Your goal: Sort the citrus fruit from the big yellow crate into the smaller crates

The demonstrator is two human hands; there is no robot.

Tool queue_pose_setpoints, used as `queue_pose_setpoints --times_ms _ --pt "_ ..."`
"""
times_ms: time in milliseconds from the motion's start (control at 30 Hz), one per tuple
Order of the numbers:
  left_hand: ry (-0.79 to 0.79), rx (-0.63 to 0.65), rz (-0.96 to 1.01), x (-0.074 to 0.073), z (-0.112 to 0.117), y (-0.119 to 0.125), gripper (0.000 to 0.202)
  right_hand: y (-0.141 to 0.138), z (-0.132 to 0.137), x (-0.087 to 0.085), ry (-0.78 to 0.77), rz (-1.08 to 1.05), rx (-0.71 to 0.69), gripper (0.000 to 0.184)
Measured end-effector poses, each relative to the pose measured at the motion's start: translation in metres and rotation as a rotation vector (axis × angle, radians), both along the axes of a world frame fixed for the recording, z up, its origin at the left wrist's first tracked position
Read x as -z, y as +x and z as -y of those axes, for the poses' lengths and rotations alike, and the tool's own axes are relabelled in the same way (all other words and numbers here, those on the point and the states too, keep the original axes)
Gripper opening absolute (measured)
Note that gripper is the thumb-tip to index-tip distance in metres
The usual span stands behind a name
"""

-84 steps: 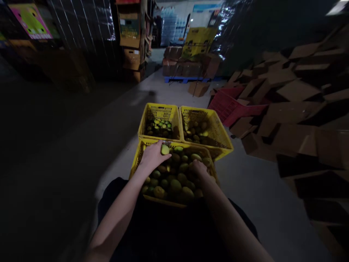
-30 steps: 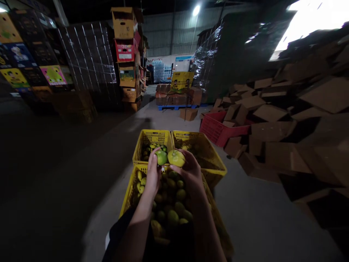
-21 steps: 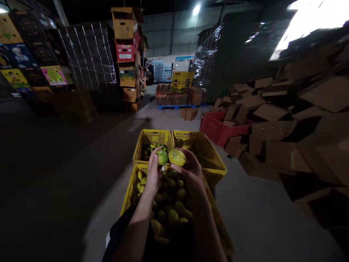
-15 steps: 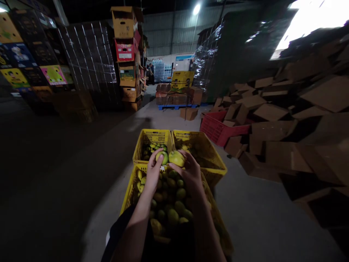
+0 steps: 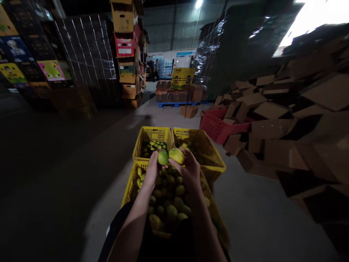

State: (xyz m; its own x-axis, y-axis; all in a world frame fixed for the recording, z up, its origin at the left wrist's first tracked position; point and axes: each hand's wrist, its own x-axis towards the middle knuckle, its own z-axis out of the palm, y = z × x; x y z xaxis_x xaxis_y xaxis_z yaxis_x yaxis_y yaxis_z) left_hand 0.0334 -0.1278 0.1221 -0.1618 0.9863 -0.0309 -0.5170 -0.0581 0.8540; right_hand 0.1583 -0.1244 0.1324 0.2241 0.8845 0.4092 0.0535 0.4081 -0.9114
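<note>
My left hand [image 5: 151, 171] holds a green lemon [image 5: 163, 157] between the thumb and fingers that are mostly hidden beneath it. Beside it, a yellow lemon [image 5: 176, 156] is gripped in my right hand [image 5: 191, 169], its thumb in front and its fingers around the far side. The two fruits are side by side, nearly touching, above a near yellow crate [image 5: 128, 193]. That crate holds many green and yellowish fruits [image 5: 172, 213], dim in the shadow.
Behind stand two more yellow crates: the left one [image 5: 138, 145] has small green and yellow fruits, the right one [image 5: 215, 153] a few. A red crate [image 5: 212, 127] and a heap of cardboard boxes [image 5: 283, 153] lie right. Farther off are a blue pallet [image 5: 177, 104], stacked cartons [image 5: 127, 69] and a walking person [image 5: 156, 70].
The green lemon has turned in my left hand and shows a greener side, with the fingers shifted lower. My right hand keeps the yellow lemon. The distant person has stepped more into view.
</note>
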Motion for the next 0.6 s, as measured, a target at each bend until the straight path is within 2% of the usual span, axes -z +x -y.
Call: queue_pose_setpoints --times_ms 100,267,433,600 --pt "-0.061 0.042 0.169 -0.0026 -0.0006 0.0021 0.039 -0.0029 0.0021 -0.0046 -0.137 -0.223 -0.084 0.053" --pt "-0.069 0.067 0.257 -0.0029 -0.0024 0.0042 0.035 -0.0022 0.0041 -0.0083 -0.213 -0.375 -0.168 0.044" --pt "-0.006 0.074 0.245 0.0037 -0.0023 0.0047 0.036 -0.002 0.0033 -0.0073 -0.25 -0.386 -0.173 0.042" --pt "-0.014 0.074 0.235 0.0054 -0.0017 0.0041 0.047 -0.0071 -0.001 -0.0036 -0.297 -0.364 -0.194 0.039"
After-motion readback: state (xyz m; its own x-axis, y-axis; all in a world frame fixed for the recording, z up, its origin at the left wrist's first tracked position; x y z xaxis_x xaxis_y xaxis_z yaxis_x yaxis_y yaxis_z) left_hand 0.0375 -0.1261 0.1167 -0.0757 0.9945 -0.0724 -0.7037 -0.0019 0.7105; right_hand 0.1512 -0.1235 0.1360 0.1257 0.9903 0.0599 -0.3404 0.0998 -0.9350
